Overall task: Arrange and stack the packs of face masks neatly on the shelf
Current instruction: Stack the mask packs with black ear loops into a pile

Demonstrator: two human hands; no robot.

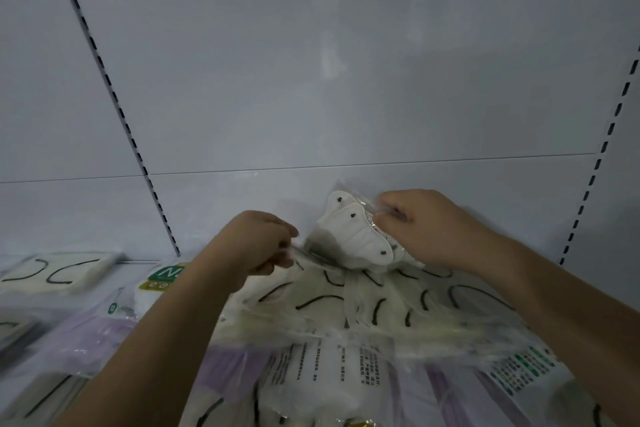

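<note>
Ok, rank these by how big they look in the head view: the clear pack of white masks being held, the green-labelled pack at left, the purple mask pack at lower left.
1. Purple mask pack, though nearness inflates it.
2. Clear pack of white masks.
3. Green-labelled pack, partly hidden behind the left arm.

Green "N" on pack label point(168, 272); other pack print too blurred to read

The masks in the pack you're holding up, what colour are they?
White, with small dark dots; the masks show best in the head view.
</note>
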